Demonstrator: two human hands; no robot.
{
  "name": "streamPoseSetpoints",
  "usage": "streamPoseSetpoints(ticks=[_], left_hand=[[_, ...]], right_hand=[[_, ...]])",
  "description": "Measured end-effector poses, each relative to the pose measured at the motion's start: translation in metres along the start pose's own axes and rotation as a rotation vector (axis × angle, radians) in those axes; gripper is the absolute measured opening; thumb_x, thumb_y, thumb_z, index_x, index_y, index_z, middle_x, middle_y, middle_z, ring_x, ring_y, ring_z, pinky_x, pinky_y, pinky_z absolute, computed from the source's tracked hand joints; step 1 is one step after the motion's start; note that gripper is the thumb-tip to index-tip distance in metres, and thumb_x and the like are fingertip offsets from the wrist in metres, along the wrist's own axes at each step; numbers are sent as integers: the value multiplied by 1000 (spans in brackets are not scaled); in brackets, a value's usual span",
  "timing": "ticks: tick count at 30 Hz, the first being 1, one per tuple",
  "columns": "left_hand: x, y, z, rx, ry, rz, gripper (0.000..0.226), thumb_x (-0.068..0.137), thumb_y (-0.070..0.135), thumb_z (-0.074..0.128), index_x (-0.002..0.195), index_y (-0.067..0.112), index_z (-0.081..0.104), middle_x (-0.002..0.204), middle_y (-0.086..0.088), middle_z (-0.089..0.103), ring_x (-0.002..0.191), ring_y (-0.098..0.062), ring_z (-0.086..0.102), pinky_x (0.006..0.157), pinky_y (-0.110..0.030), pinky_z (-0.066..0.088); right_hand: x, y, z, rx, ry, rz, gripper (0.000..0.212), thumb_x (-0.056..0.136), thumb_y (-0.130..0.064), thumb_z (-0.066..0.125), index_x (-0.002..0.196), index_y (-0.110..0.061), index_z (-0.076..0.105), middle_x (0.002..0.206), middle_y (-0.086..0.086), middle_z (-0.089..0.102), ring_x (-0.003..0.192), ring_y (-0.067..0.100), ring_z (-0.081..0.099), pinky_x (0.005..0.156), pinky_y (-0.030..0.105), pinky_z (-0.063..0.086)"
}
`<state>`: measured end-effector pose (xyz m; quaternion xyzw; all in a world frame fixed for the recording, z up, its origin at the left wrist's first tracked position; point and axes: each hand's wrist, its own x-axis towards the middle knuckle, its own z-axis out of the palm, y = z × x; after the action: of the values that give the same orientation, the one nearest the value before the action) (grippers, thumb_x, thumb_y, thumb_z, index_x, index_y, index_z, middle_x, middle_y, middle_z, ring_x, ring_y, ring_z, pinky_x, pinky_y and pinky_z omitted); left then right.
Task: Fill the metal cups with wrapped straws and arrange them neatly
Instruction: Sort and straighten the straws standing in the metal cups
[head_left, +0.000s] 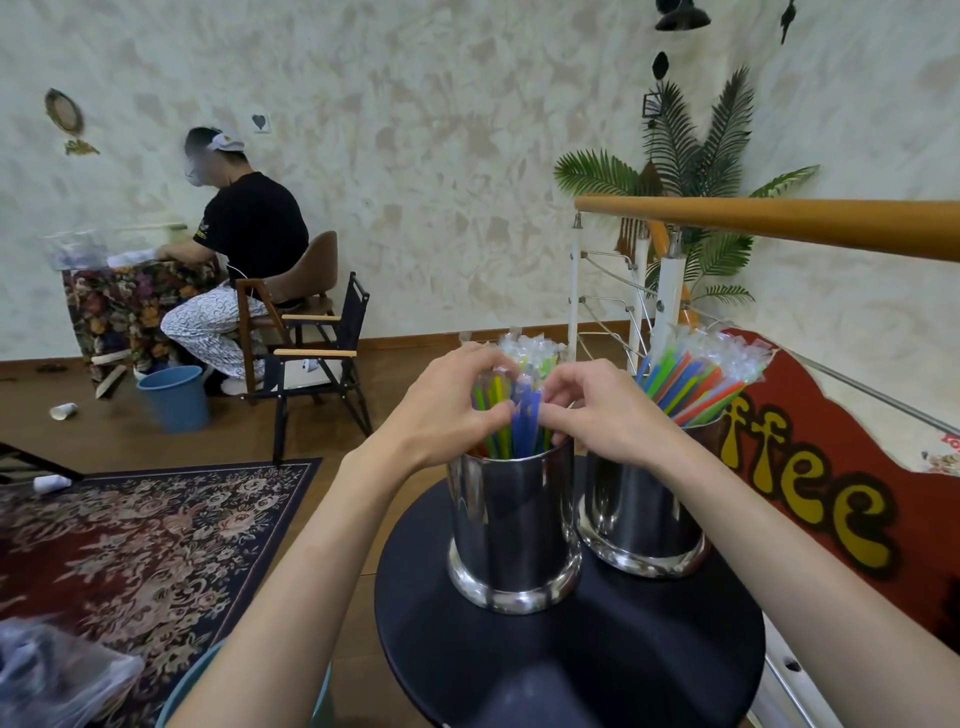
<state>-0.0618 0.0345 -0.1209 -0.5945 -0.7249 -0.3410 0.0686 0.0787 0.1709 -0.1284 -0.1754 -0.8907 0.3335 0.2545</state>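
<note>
Left hand (447, 405): fingers curled round the straws (511, 410) from 9 o'clock.
Right hand (597, 410): pinching the same bundle from 3 o'clock.
Near cup (511, 525): on the round table (623, 665), touching the far cup (644, 514) at 2 o'clock.
Far cup: full, straws fanned toward 1 o'clock.
Risk: a hard squeeze could tip the near cup or knock its neighbour.
Risk: loose wrappers may snag, dragging straws out.

Both metal cups, the near one (511, 525) and the far one (644, 512), are polished mirror-bright. The straws (691, 384) sit in clear, crinkly plastic wrappers. The round table (571, 654) looks matt black; the handrail (779, 221) is smooth varnished wood.
</note>
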Motion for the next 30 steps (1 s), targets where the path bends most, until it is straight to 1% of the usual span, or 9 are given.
streamPoseSetpoints(ticks=[2,5,10,13,15,17,20,25,30], left_hand=[[-1,0,-1,-44,30,17,28,89,8,67,115,18,65,113,5,64,110,-13,58,98,-39,48],[-1,-2,-2,-44,60,43,26,89,2,65,107,19,68,107,7,64,106,-12,60,96,-37,47],[1,-3,-6,-34,-27,39,22,100,11,56,102,20,76,116,0,64,112,-14,59,101,-42,46],[0,-4,-14,-177,-149,-9,30,98,35,52,108,21,77,125,6,62,119,-4,55,107,-31,42],[-1,-4,-18,-176,-242,-39,51,83,64,58,115,27,75,130,13,57,122,2,50,105,-25,40],[-1,-4,-17,-112,-291,-57,69,69,73,73,121,27,71,134,14,52,125,2,48,106,-24,38],[0,-5,-11,-22,-197,-23,58,71,53,86,117,20,72,131,9,56,123,-5,52,107,-26,40],[0,-10,-9,-75,27,35,14,89,27,77,93,13,77,103,7,68,99,-6,62,88,-31,49],[-1,-6,-8,-168,38,10,14,88,27,78,95,15,75,97,5,69,95,-15,64,88,-43,50]], right_hand=[[-1,-1,-4,18,-53,14,9,88,-11,72,91,-18,67,76,-1,73,64,13,71,54,19,48],[-2,-4,-13,47,-179,40,28,82,-3,74,105,-16,66,87,0,74,66,13,66,63,27,52],[-2,-5,-17,47,-208,43,27,84,-16,81,106,-18,65,88,1,74,63,8,65,60,24,52],[-2,-2,-13,7,-129,8,12,86,-20,80,89,-17,68,76,2,73,53,2,63,49,16,45],[-1,-2,-8,-38,-59,-7,14,85,-25,81,88,-16,71,74,1,74,57,5,67,51,13,45],[0,-2,-4,-86,4,-15,18,83,-31,83,86,-17,72,74,-1,74,57,4,68,57,16,48],[-1,-4,1,-120,60,-12,20,80,-35,84,77,-22,70,69,-4,71,55,5,67,61,24,52],[-3,-6,5,-83,93,-2,24,78,-37,85,71,-23,68,58,-8,69,47,4,66,59,22,46],[-3,-8,8,-109,116,-11,24,78,-40,84,70,-24,67,61,-3,71,51,5,65,74,37,56]])
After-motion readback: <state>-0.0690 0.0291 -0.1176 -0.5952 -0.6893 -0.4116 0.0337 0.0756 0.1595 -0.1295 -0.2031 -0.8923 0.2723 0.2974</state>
